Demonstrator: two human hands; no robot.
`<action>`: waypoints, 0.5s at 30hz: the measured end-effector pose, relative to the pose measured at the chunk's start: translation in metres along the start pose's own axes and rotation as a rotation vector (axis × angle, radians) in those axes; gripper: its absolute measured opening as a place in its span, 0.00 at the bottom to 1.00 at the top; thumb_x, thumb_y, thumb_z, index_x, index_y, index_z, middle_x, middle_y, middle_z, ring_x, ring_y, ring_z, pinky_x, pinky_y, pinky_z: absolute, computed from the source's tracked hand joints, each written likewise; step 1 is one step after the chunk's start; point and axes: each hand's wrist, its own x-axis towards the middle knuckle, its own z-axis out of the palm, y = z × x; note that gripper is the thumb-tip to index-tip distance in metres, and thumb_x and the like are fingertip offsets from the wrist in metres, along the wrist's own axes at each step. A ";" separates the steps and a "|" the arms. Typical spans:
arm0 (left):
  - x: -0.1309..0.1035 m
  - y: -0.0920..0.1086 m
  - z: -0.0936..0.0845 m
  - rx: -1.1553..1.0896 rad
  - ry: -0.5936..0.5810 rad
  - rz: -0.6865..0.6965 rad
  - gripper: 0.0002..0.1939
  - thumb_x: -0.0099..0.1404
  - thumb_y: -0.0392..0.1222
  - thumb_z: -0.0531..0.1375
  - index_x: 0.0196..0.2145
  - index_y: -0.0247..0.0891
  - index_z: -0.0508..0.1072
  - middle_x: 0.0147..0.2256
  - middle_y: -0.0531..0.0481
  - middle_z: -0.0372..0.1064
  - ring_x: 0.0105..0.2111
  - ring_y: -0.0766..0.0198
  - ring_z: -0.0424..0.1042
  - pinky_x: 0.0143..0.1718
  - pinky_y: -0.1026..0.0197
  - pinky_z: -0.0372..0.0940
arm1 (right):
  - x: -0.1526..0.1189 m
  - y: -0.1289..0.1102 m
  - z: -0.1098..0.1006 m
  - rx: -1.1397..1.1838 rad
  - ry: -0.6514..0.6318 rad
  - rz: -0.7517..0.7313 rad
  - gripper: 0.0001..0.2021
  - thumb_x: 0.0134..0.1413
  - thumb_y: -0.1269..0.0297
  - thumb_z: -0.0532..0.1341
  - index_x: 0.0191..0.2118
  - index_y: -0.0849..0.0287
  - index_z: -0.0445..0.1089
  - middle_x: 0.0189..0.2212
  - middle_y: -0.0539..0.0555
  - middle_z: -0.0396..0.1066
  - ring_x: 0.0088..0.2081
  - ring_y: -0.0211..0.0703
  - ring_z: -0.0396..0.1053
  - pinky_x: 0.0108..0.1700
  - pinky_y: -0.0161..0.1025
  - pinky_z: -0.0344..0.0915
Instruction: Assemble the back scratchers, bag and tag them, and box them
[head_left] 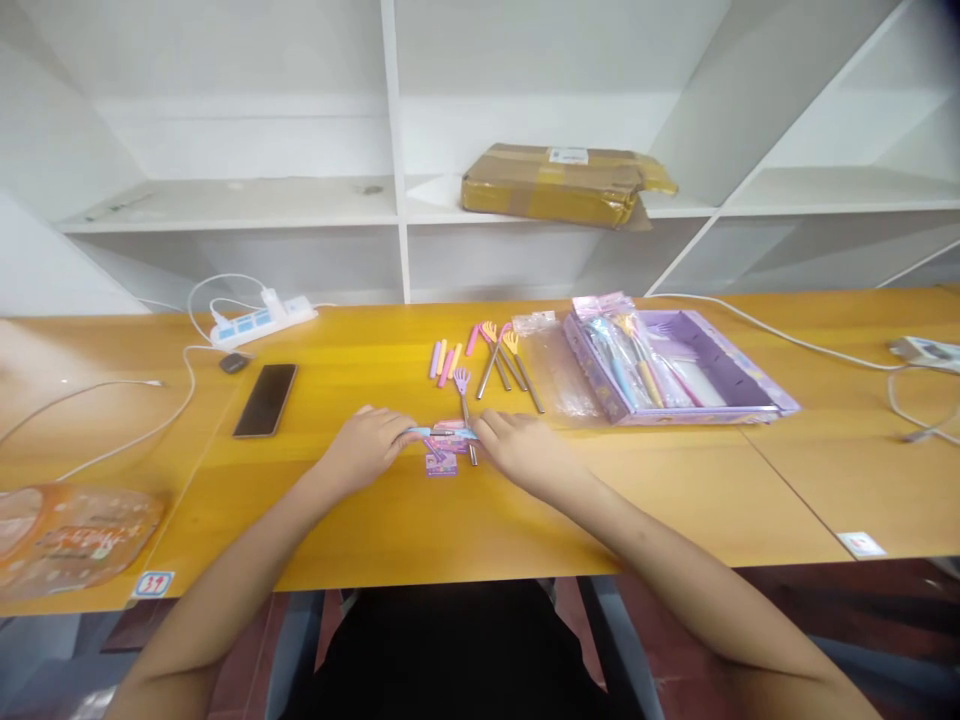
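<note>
My left hand (366, 446) and my right hand (519, 450) are both closed on a blue back scratcher (441, 433), one at each end. It lies level just over the table, its short metal middle showing between my fingers. Beneath it are small purple printed cards (441, 465) and a purple back scratcher (463, 385) with a metal rod. Beyond my hands lie several pink and yellow claw-headed back scratchers (513, 345) with metal rods. Loose pink, yellow and purple handle grips (445, 362) lie beside them. My fingers hide both ends of the blue one.
A purple open box (712, 412) at the right holds bagged back scratchers (630, 360), with clear plastic bags (559, 370) beside it. A phone (265, 400), power strip (264, 322) and orange-printed package (79, 540) are at the left. A taped carton (555, 185) sits on the shelf.
</note>
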 end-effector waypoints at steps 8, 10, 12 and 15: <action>-0.008 0.048 0.001 0.301 0.025 0.090 0.11 0.79 0.36 0.52 0.46 0.42 0.75 0.35 0.47 0.74 0.33 0.55 0.72 0.33 0.53 0.61 | -0.014 -0.015 -0.014 0.010 0.065 -0.006 0.10 0.70 0.77 0.54 0.41 0.60 0.72 0.31 0.55 0.72 0.30 0.45 0.65 0.33 0.43 0.53; -0.017 0.034 -0.012 0.355 0.061 0.035 0.11 0.77 0.34 0.52 0.44 0.41 0.75 0.35 0.45 0.72 0.33 0.52 0.71 0.34 0.51 0.60 | -0.026 0.003 -0.015 -0.005 0.135 0.059 0.11 0.70 0.77 0.54 0.41 0.59 0.73 0.31 0.55 0.73 0.30 0.45 0.65 0.33 0.43 0.52; -0.035 0.007 -0.033 0.387 0.084 -0.005 0.12 0.77 0.34 0.51 0.43 0.40 0.75 0.34 0.43 0.72 0.35 0.49 0.71 0.35 0.50 0.60 | -0.056 0.035 -0.017 -0.036 0.210 0.141 0.13 0.70 0.76 0.53 0.43 0.58 0.75 0.32 0.56 0.75 0.32 0.45 0.67 0.34 0.42 0.54; -0.078 -0.045 -0.066 0.375 0.101 -0.053 0.14 0.76 0.35 0.50 0.41 0.42 0.76 0.34 0.44 0.72 0.37 0.49 0.71 0.37 0.51 0.61 | -0.126 0.092 -0.018 -0.130 0.334 0.226 0.18 0.69 0.78 0.51 0.48 0.57 0.77 0.33 0.56 0.78 0.32 0.44 0.69 0.37 0.40 0.58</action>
